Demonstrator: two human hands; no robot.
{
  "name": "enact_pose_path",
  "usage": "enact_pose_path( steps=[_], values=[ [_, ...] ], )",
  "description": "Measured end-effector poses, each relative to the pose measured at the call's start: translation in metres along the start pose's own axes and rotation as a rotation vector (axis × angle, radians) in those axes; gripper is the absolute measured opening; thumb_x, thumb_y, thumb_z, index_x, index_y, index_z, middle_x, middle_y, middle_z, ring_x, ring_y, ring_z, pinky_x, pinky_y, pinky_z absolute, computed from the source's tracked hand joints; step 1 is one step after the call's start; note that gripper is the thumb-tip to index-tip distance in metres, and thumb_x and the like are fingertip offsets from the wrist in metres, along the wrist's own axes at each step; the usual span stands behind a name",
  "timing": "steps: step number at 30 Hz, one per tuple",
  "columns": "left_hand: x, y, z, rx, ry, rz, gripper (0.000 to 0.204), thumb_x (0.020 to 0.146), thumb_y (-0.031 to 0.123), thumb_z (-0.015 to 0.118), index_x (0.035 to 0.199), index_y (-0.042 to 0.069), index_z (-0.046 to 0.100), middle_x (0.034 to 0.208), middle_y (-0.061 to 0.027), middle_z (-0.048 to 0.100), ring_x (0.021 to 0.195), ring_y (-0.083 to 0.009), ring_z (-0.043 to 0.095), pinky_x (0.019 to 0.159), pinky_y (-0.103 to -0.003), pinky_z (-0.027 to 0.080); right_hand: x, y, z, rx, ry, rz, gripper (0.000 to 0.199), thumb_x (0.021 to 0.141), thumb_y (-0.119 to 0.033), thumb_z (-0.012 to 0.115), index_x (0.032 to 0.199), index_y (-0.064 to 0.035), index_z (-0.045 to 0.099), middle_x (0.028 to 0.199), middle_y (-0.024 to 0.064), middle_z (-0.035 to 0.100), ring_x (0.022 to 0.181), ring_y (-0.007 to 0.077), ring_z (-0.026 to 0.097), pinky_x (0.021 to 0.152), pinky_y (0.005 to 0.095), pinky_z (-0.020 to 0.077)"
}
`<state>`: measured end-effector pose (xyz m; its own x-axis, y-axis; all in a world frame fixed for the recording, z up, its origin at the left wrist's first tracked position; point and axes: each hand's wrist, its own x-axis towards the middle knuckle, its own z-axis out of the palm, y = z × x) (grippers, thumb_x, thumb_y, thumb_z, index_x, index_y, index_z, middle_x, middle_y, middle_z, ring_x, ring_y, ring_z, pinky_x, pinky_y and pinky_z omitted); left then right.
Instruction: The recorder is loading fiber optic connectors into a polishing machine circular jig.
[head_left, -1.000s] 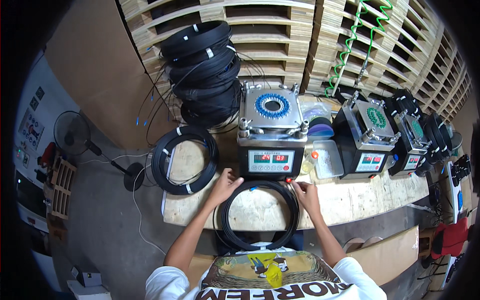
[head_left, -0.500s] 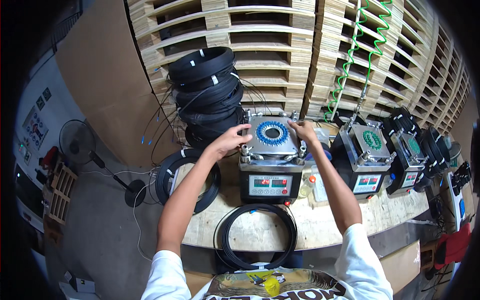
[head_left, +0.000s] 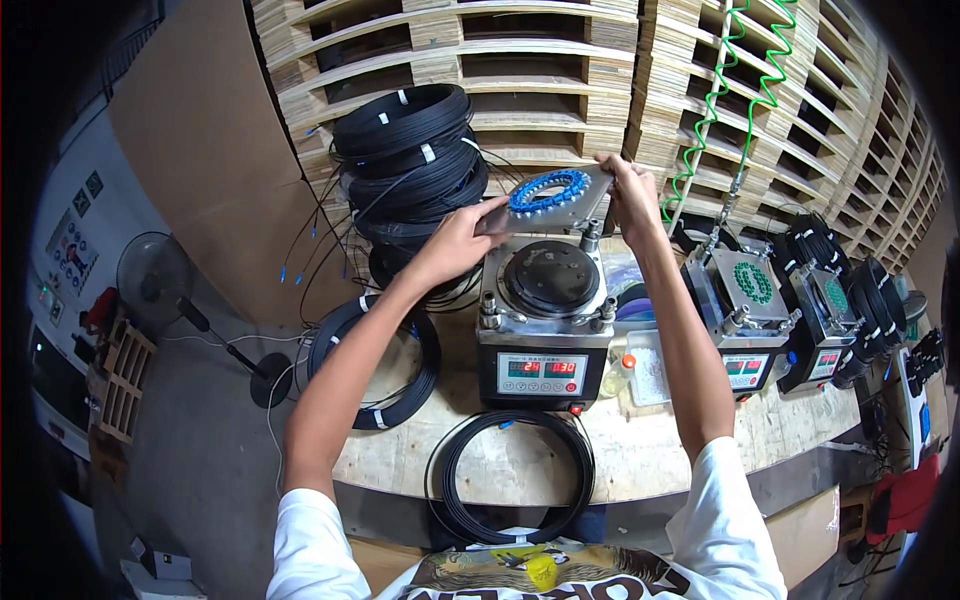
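Note:
Both hands hold a square metal plate (head_left: 592,208) up above a polishing machine (head_left: 545,365), tilted with its right side higher. A ring of blue connectors (head_left: 515,200) stands around the opening in the plate. My left hand (head_left: 462,240) grips the plate's left edge, thumb and fingers closed on it. At the upper right corner, my right hand (head_left: 632,195) is closed on the plate. Below the plate, the machine's round black pad (head_left: 552,275) lies uncovered between metal corner posts. Red digits glow on the machine's front panel.
Coiled black cables are stacked (head_left: 405,150) behind on the left. One cable coil (head_left: 455,470) lies in front of the machine. A small bottle with an orange cap (head_left: 618,375) and a white tray (head_left: 648,378) stand right of it. Another machine with green connectors (head_left: 752,284) stands further right.
The plate with the blue connectors has come up off the machine and tilted, uncovering the black pad. Both hands have risen with it. The panel's right-hand digits have changed.

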<state>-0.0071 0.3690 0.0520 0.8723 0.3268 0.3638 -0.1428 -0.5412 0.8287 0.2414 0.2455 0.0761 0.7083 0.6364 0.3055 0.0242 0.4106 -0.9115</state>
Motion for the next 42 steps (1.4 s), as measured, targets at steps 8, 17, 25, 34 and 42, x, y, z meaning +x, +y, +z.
enact_pose_path(
  steps=[8,17,25,34,42],
  values=[
    [-0.016,-0.058,0.022,0.392,0.272,0.229,0.025,0.097,0.017,0.057,0.101,-0.007,0.065,0.090,-0.0244,0.063,0.084,-0.0413,0.059,0.076,-0.044,0.045,0.014,0.030,0.015,-0.393,-0.083,-0.200,0.040,0.089,-0.034,0.065,0.063,-0.0030,0.065,0.057,-0.0025,0.055,0.055,0.0043,0.043,0.053,0.0247,0.0330],
    [-0.023,-0.115,0.021,0.254,0.288,-0.040,0.041,0.100,0.035,0.057,0.114,-0.003,0.061,0.103,-0.0201,0.068,0.092,-0.0291,0.064,0.085,-0.037,0.048,0.027,0.052,0.035,-0.505,-0.169,-0.158,0.042,0.085,-0.036,0.060,0.069,0.0026,0.066,0.057,0.0047,0.057,0.056,0.0107,0.051,0.058,0.0286,0.0434],
    [-0.017,-0.128,0.010,0.162,0.249,-0.154,0.044,0.098,0.037,0.061,0.086,-0.005,0.064,0.063,-0.0053,0.054,0.065,-0.0109,0.044,0.062,-0.036,0.044,0.048,0.044,0.055,-0.559,-0.347,-0.113,0.043,0.091,-0.037,0.055,0.081,-0.0003,0.073,0.070,0.0051,0.064,0.065,0.0110,0.054,0.061,0.0277,0.0442],
    [-0.015,-0.114,0.000,0.138,0.203,-0.144,0.037,0.093,0.029,0.069,0.094,-0.008,0.069,0.073,-0.0041,0.067,0.071,-0.0059,0.050,0.068,-0.031,0.049,0.068,0.077,0.065,-0.560,-0.356,-0.142,0.034,0.088,-0.030,0.057,0.084,-0.0010,0.076,0.078,0.0087,0.073,0.072,0.0150,0.064,0.072,0.0294,0.0508],
    [-0.001,-0.105,0.005,0.185,0.100,-0.196,0.031,0.092,0.025,0.070,0.099,-0.006,0.069,0.085,-0.0040,0.070,0.080,-0.0088,0.057,0.075,-0.033,0.049,0.077,0.091,0.032,-0.491,-0.348,-0.146,0.034,0.091,-0.032,0.059,0.094,-0.0036,0.077,0.075,0.0067,0.069,0.062,0.0136,0.059,0.061,0.0306,0.0490]
  ],
)
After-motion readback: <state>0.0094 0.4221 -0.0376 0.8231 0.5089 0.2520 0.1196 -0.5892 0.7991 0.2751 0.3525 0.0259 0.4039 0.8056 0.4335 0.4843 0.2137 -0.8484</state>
